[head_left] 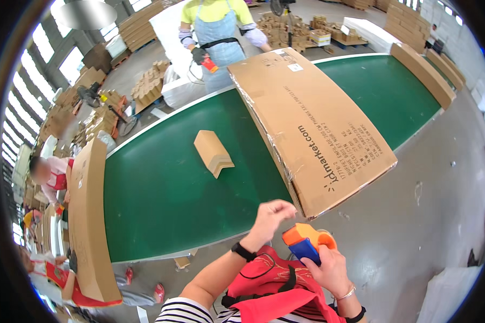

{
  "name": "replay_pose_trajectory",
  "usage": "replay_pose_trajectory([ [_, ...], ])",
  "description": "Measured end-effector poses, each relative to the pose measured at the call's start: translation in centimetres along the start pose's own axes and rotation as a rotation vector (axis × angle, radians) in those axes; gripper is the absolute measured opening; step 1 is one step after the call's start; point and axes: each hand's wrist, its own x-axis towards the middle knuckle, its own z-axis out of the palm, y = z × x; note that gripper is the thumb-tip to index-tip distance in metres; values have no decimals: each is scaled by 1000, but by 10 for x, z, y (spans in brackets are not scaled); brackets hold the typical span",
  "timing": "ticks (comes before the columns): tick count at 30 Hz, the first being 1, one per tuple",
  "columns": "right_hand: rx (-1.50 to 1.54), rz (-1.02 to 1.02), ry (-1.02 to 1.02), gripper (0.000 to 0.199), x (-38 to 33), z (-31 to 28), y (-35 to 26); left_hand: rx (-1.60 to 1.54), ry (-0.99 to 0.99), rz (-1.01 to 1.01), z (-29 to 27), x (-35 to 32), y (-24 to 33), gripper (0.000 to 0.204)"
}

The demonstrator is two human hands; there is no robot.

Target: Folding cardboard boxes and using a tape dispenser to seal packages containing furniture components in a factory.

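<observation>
On the green desk (161,199) we see a long flat brown carton (312,129), wrapped with clear tape, with a small white label (295,67) near its far end. Beside it lies a small folded cardboard corner piece (213,153). Another flat carton (89,215) stands at the left edge. Far behind, stacks of brown cardboard (407,19) wait.

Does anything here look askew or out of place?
The long flat carton lies diagonally across the green belt, its near corner overhanging the edge. A small cardboard corner piece sits loose on the belt beside it.
</observation>
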Motion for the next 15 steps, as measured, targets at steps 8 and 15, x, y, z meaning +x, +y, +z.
replay_pose_trajectory([
  [8,-50,220,7,37,-145,19,6,39,233,137,-67,149,-9,8],
  [15,-36,759,-32,39,-181,33,-31,216,296,400,-59,176,-53,8],
])
